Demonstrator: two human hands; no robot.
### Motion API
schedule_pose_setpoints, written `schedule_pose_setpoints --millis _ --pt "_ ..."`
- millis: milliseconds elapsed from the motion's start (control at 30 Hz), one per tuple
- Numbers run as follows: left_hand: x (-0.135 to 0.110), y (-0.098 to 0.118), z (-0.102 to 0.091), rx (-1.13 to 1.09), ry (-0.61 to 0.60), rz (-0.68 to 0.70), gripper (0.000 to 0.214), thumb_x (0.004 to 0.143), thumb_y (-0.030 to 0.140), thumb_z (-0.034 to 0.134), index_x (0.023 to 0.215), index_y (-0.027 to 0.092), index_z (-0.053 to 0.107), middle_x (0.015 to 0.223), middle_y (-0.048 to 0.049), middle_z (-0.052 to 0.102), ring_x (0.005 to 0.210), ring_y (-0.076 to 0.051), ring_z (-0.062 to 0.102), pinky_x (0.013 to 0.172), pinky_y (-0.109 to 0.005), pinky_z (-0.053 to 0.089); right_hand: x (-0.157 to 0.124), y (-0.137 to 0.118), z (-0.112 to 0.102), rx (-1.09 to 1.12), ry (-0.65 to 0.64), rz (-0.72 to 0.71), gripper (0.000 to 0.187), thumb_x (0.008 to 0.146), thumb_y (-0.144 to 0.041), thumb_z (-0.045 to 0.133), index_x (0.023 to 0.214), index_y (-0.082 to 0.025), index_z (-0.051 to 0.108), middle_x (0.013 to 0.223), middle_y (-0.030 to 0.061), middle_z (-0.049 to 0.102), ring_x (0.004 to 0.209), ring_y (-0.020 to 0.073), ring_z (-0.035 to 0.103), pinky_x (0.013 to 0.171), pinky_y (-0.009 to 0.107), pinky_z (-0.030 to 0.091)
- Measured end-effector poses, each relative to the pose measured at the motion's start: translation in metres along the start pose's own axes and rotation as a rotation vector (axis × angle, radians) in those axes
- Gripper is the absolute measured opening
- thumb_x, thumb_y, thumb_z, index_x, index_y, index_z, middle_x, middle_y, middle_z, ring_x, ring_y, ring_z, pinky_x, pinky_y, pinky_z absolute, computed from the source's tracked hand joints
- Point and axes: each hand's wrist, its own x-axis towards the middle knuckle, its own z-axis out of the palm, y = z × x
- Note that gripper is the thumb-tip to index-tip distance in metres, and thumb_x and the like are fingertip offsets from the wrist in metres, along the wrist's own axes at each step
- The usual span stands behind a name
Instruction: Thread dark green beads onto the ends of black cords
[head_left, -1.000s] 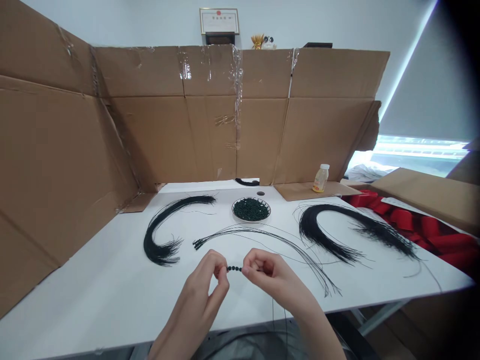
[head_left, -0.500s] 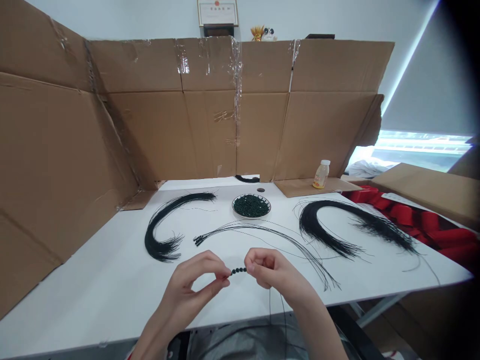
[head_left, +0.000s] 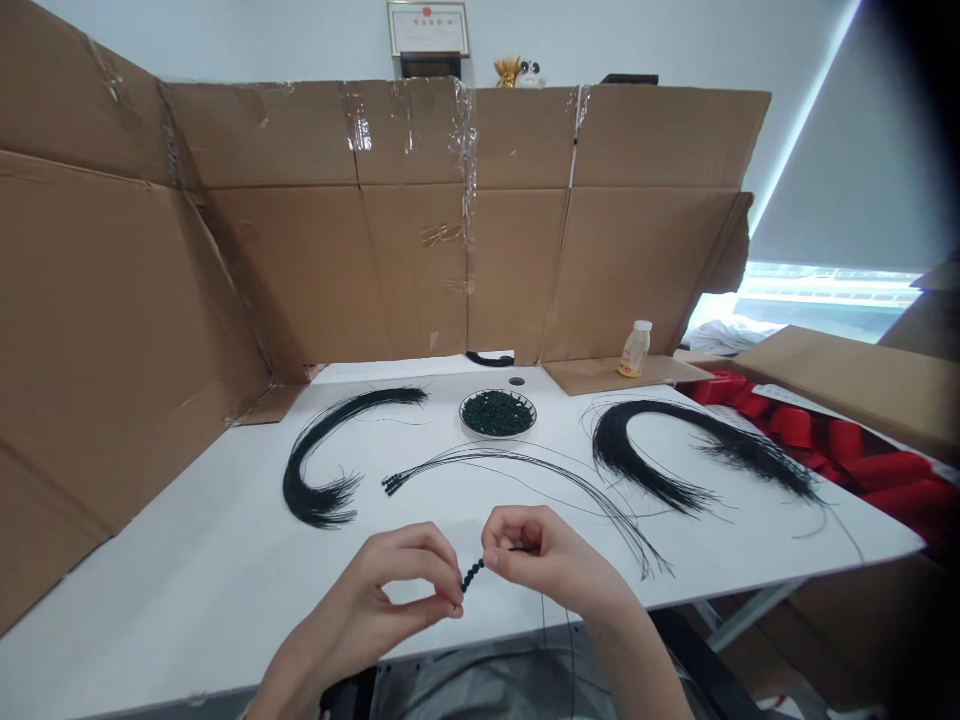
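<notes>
Lowered since the earlier view is the left hand (head_left: 373,596), and the short bead string (head_left: 472,575) is tilted with it, its left end now the lower. That hand's thumb and forefinger are nearly closed on the lower end, while the right hand (head_left: 541,556) is curled, its fingertips pinched on the upper end. A thin cord (head_left: 542,625) is hung below the right hand, past the edge of the table (head_left: 172,590). The beads are judged light, hard and small, the cord soft and limp, so the string is best taken by its ends between fingertips. It is held between the hands, in front of the dish (head_left: 460,417) of dark beads (head_left: 497,413). Nearer the dish, a spray of bead-tipped strands (head_left: 390,485) is laid; black cord bundles are placed to its left (head_left: 300,490) and right (head_left: 615,445).
</notes>
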Motion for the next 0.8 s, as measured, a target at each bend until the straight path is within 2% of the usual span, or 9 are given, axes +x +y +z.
schedule_pose_setpoints --millis 167,333,500,600,700,800 --pt "0.006 -0.001 0.000 0.048 -0.037 -0.140 0.014 0.086 0.014 0.072 0.079 0.022 0.079 0.094 -0.0043 0.077 0.086 -0.019 0.070 0.080 -0.026 0.051 -0.001 0.004 0.005 -0.058 -0.005 0.029 0.011 0.081 -0.021 0.070 0.077 -0.015 0.062 0.059 -0.0073 0.038 0.057 0.0082 0.029 0.054 0.024 0.020" --pt "0.007 -0.001 0.002 0.099 -0.034 -0.280 0.012 0.087 0.018 0.071 0.077 0.024 0.076 0.084 0.0008 0.079 0.083 -0.019 0.070 0.080 -0.026 0.049 0.004 0.007 0.008 -0.097 -0.008 0.046 0.003 0.077 -0.013 0.067 0.078 -0.014 0.064 0.061 -0.0052 0.047 0.058 0.0084 0.034 0.054 0.023 0.022" --pt "0.007 0.001 0.002 0.103 -0.019 -0.294 0.006 0.085 0.019 0.073 0.083 0.024 0.072 0.086 0.0027 0.079 0.085 -0.018 0.071 0.081 -0.025 0.047 0.003 0.007 0.007 -0.096 -0.013 0.043 0.005 0.078 -0.016 0.068 0.076 -0.014 0.064 0.058 -0.0069 0.042 0.057 0.0076 0.031 0.054 0.023 0.021" --pt "0.007 0.000 0.001 0.081 -0.030 -0.297 0.005 0.086 0.021 0.073 0.086 0.025 0.072 0.086 0.0032 0.079 0.086 -0.018 0.071 0.080 -0.024 0.047 0.001 0.005 0.007 -0.087 -0.023 0.043 0.004 0.078 -0.015 0.067 0.077 -0.014 0.064 0.058 -0.0069 0.043 0.057 0.0073 0.032 0.053 0.023 0.021" --pt "0.006 -0.003 -0.001 0.122 -0.020 -0.293 0.005 0.087 0.026 0.073 0.082 0.026 0.073 0.084 0.0027 0.080 0.084 -0.019 0.072 0.077 -0.023 0.049 0.000 0.003 0.007 -0.090 -0.015 0.045 0.006 0.078 -0.016 0.069 0.077 -0.014 0.064 0.057 -0.0076 0.041 0.056 0.0071 0.030 0.052 0.022 0.021" --pt "0.004 -0.010 -0.002 0.162 0.030 -0.271 0.012 0.085 0.035 0.076 0.075 0.028 0.076 0.083 0.0020 0.082 0.093 -0.023 0.076 0.086 -0.025 0.053 0.002 0.006 0.009 -0.106 0.002 0.056 0.011 0.078 -0.020 0.072 0.077 -0.015 0.062 0.056 -0.0083 0.041 0.053 0.0061 0.030 0.050 0.021 0.021"
